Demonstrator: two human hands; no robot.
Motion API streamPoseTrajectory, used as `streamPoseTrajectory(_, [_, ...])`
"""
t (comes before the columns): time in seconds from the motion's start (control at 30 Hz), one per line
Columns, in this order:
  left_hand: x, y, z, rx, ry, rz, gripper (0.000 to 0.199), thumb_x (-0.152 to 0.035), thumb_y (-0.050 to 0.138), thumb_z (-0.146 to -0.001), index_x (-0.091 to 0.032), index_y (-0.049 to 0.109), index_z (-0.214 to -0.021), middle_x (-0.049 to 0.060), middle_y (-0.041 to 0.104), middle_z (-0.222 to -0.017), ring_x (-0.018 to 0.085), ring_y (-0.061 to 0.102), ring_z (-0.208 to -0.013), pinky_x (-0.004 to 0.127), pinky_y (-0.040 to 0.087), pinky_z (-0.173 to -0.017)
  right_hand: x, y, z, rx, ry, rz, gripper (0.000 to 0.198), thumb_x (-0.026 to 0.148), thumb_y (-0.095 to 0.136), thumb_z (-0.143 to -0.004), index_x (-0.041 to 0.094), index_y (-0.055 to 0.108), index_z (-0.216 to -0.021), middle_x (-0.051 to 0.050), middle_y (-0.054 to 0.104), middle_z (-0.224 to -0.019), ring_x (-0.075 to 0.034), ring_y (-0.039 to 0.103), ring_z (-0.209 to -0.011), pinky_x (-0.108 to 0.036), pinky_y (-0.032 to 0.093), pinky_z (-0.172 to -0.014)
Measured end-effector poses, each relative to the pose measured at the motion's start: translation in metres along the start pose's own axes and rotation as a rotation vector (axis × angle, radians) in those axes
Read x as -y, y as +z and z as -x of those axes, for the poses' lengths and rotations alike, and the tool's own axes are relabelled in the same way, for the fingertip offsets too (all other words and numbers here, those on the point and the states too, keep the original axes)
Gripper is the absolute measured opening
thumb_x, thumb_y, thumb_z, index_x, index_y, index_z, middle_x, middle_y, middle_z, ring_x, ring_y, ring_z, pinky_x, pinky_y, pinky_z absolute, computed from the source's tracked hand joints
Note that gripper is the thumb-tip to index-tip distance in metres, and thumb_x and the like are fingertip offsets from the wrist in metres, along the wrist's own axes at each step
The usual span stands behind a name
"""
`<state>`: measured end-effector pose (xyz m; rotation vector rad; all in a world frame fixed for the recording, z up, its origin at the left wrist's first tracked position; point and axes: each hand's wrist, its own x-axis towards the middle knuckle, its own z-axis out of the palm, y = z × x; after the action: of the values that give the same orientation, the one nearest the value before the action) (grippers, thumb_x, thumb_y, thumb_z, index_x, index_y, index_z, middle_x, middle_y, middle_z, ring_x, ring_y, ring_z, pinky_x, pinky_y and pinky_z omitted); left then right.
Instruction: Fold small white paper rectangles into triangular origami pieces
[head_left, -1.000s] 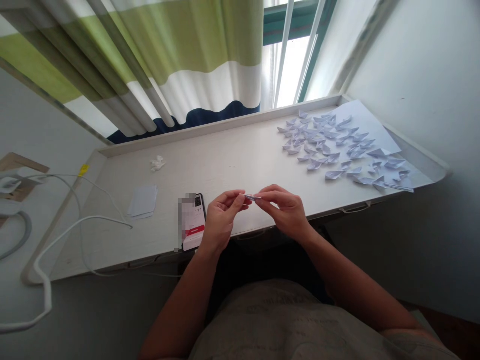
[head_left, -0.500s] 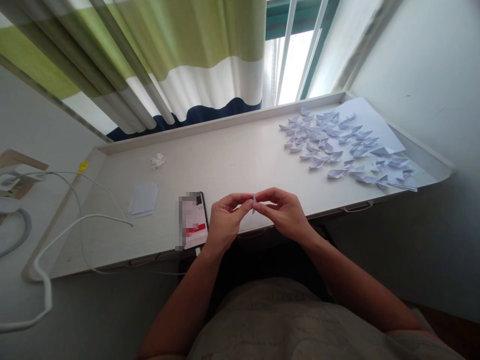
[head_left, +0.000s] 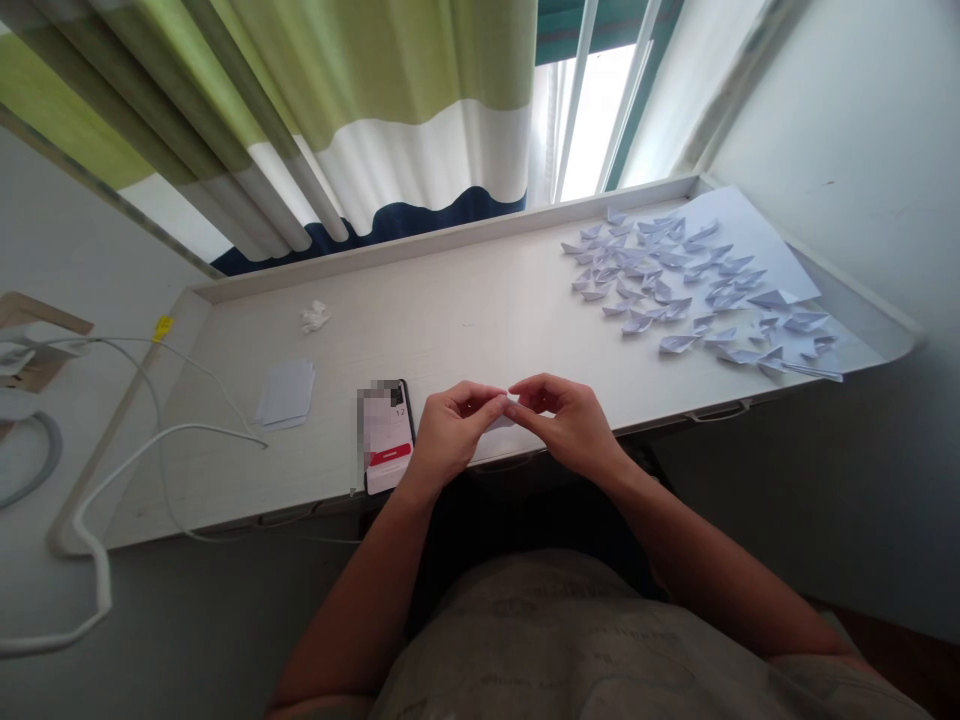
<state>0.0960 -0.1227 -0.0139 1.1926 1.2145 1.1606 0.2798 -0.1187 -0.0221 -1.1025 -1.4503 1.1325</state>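
Between my two hands, close to the desk's front edge, is a small piece of folded white paper [head_left: 504, 416]. My left hand [head_left: 454, 430] pinches it from the left with thumb and forefinger. From the right, my right hand [head_left: 564, 425] grips it the same way, thumb tips nearly meeting. Fingers cover much of the paper, so its full shape is hidden. Many folded paper boats [head_left: 660, 265] lie in a loose group on the right part of the desk.
A phone [head_left: 388, 440] lies left of my hands. Farther left are a stack of white paper slips [head_left: 286, 394], a crumpled tissue [head_left: 315, 317] and white cables [head_left: 97, 550]. A large white sheet [head_left: 757, 235] lies under some boats. The desk [head_left: 450, 300] has a raised back rim.
The folded paper has turned between my fingers: a narrow edge showed before, and now a flatter white face shows below the thumbs. Both hands stay in nearly the same place.
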Motion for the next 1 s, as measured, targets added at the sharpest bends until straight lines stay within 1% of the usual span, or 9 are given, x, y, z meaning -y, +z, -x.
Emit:
streamPoseTrajectory(0.13, [-0.003, -0.007, -0.008, 0.066, -0.040, 0.015, 0.027, -0.043, 0.094, -0.076, -0.018, 0.085, -0.081, 0.006, 0.080, -0.078, 0.016, 0.068, -0.068, 0.027, 0.054, -0.067, -0.005, -0.006, 0.000, 0.078, -0.029, -0.069, 0.035, 0.048, 0.092, -0.083, 0.023, 0.080, -0.105, -0.004, 0.077, -0.089, -0.021, 0.073, -0.084, -0.037, 0.064, -0.079])
streamPoseTrajectory(0.2, [-0.004, -0.011, -0.010, 0.085, -0.065, 0.026, 0.032, -0.047, 0.095, -0.074, -0.017, 0.083, -0.079, 0.006, 0.079, -0.076, 0.015, 0.066, -0.064, 0.026, 0.052, -0.063, -0.006, -0.012, 0.000, 0.178, -0.107, -0.043, 0.032, 0.042, 0.090, -0.085, 0.026, 0.081, -0.112, -0.006, 0.079, -0.102, -0.023, 0.075, -0.096, -0.039, 0.066, -0.086])
streamPoseTrajectory(0.27, [-0.005, -0.014, -0.011, 0.104, -0.092, 0.034, 0.037, -0.050, 0.096, -0.073, -0.016, 0.081, -0.079, 0.006, 0.077, -0.071, 0.014, 0.064, -0.059, 0.026, 0.050, -0.058, -0.007, -0.019, -0.001, 0.277, -0.190, 0.026, 0.028, 0.041, 0.088, -0.088, 0.027, 0.083, -0.112, -0.007, 0.080, -0.109, -0.024, 0.074, -0.098, -0.041, 0.066, -0.087])
streamPoseTrajectory(0.37, [-0.006, -0.015, -0.010, 0.140, -0.122, 0.046, 0.042, -0.053, 0.096, -0.073, -0.016, 0.079, -0.080, 0.005, 0.074, -0.065, 0.014, 0.063, -0.053, 0.025, 0.048, -0.052, -0.006, -0.026, -0.002, 0.296, -0.249, 0.119, 0.023, 0.043, 0.085, -0.092, 0.029, 0.086, -0.111, -0.008, 0.080, -0.110, -0.023, 0.074, -0.092, -0.042, 0.066, -0.087])
streamPoseTrajectory(0.5, [-0.007, -0.012, -0.006, 0.136, -0.103, 0.030, 0.040, -0.052, 0.096, -0.073, -0.016, 0.078, -0.081, 0.006, 0.077, -0.070, 0.014, 0.064, -0.053, 0.025, 0.048, -0.050, -0.006, -0.028, -0.002, 0.305, -0.283, 0.165, 0.017, 0.044, 0.080, -0.096, 0.031, 0.088, -0.104, -0.007, 0.081, -0.108, -0.024, 0.076, -0.095, -0.040, 0.064, -0.090])
streamPoseTrajectory(0.6, [-0.007, -0.010, -0.003, 0.111, -0.078, 0.016, 0.036, -0.049, 0.094, -0.077, -0.017, 0.079, -0.085, 0.008, 0.080, -0.075, 0.016, 0.068, -0.057, 0.026, 0.050, -0.054, -0.006, -0.024, -0.001, 0.290, -0.258, 0.167, 0.020, 0.046, 0.076, -0.099, 0.029, 0.087, -0.096, -0.007, 0.081, -0.104, -0.024, 0.076, -0.091, -0.040, 0.063, -0.087])
streamPoseTrajectory(0.77, [-0.010, -0.013, 0.005, 0.146, -0.025, 0.000, 0.031, -0.040, 0.088, -0.085, -0.021, 0.078, -0.108, 0.006, 0.082, -0.084, 0.017, 0.071, -0.068, 0.026, 0.053, -0.064, -0.006, -0.019, 0.002, 0.211, -0.199, 0.136, 0.024, 0.046, 0.074, -0.100, 0.025, 0.081, -0.090, -0.008, 0.080, -0.100, -0.022, 0.073, -0.085, -0.037, 0.062, -0.076])
streamPoseTrajectory(0.9, [-0.013, -0.014, 0.014, 0.173, 0.072, -0.122, 0.027, -0.031, 0.092, -0.080, -0.024, 0.079, -0.103, 0.006, 0.081, -0.099, 0.019, 0.073, -0.087, 0.029, 0.056, -0.081, -0.004, -0.018, 0.005, 0.159, -0.134, 0.068, 0.024, 0.047, 0.077, -0.097, 0.024, 0.080, -0.090, -0.008, 0.079, -0.103, -0.022, 0.073, -0.090, -0.037, 0.064, -0.079])
streamPoseTrajectory(1.0, [-0.013, -0.014, 0.019, 0.145, 0.111, -0.190, 0.022, -0.029, 0.092, -0.080, -0.024, 0.082, -0.099, 0.005, 0.080, -0.100, 0.021, 0.072, -0.091, 0.031, 0.056, -0.086, -0.002, -0.019, 0.007, 0.154, -0.066, -0.014, 0.026, 0.049, 0.080, -0.094, 0.024, 0.080, -0.088, -0.008, 0.079, -0.103, -0.023, 0.074, -0.096, -0.038, 0.065, -0.084])
